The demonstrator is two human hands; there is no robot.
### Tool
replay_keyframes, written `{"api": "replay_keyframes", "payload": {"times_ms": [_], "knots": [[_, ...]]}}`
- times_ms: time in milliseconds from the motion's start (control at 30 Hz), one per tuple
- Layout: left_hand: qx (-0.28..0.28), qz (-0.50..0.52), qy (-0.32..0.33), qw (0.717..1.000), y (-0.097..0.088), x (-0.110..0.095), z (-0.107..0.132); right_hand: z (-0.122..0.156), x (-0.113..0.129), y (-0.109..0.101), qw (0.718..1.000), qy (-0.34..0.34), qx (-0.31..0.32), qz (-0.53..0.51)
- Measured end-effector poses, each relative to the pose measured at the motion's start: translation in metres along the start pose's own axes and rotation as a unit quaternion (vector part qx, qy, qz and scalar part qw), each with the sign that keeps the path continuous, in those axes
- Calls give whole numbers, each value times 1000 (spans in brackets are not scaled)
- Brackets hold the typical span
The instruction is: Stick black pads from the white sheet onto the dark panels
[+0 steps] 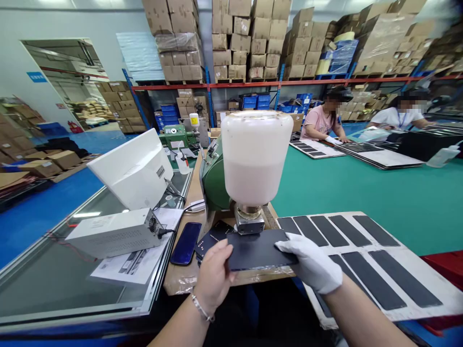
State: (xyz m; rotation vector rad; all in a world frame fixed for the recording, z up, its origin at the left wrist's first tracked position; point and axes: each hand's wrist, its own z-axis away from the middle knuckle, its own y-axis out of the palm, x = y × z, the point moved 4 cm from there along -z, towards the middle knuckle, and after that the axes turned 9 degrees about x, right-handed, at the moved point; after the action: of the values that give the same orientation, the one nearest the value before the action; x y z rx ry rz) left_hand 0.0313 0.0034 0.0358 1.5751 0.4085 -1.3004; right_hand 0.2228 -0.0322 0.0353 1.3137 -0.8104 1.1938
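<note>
A flat dark rectangular panel (pixel 258 250) is held level between my two hands, just below the metal base of a machine. My bare left hand (pixel 216 267), with a bracelet at the wrist, pinches the panel's left end. On its right end my right hand (pixel 313 262), in a white glove, grips with thumb and fingers. Directly above stands a large translucent white bottle (pixel 256 154), upside down and part filled with pale liquid, on a metal fitting (pixel 249 220). Several dark pieces with small light marks (pixel 213 238) lie by my left hand, partly covered by it.
To the right, a white board (pixel 401 265) carries several dark strips in rows. A dark phone (pixel 186 243), a grey metal power box (pixel 115 233) and a white monitor (pixel 133 173) are at the left. Two people (pixel 327 118) work across the green table (pixel 325 188).
</note>
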Motion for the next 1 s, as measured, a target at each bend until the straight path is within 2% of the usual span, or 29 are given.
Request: {"api": "replay_keyframes", "payload": {"times_ms": [133, 200, 267, 333, 400, 500, 600, 667, 733, 767, 833, 900, 1000], "knots": [[-63, 7, 54, 997, -48, -34, 33, -28, 1, 74, 994, -17, 86, -71], [-97, 6, 71, 993, -68, -47, 52, -37, 0, 104, 989, -12, 118, -84], [-138, -13, 78, 987, -84, -54, 70, -40, -2, 124, 987, -9, 143, -76], [-176, -39, 74, 981, -94, -55, 85, -39, -5, 133, 986, -10, 158, -46], [-185, -70, 70, 978, -99, -53, 94, -36, -7, 133, 984, -5, 178, -22], [-136, -133, 55, 980, -93, -52, 93, -31, -12, 115, 985, 13, 171, 22], [-5, -263, 7, 965, -66, -58, 76, -26, -19, 85, 984, 51, 113, 126], [114, -352, -26, 929, -41, -58, 60, -20, -26, 72, 968, 68, 115, 211], [202, -386, -54, 898, -21, -50, 43, -13, -35, 64, 950, 76, 135, 270], [224, -378, -70, 896, -15, -44, 33, -10, -38, 60, 946, 82, 136, 283], [232, -318, -103, 913, -12, -25, 13, -2, -43, 52, 956, 102, 120, 249], [226, -225, -113, 941, -12, -4, -6, 5, -40, 42, 979, 96, 91, 154], [246, -115, -96, 958, -7, 20, -23, 13, -23, 28, 998, 55, 44, -5]]}}
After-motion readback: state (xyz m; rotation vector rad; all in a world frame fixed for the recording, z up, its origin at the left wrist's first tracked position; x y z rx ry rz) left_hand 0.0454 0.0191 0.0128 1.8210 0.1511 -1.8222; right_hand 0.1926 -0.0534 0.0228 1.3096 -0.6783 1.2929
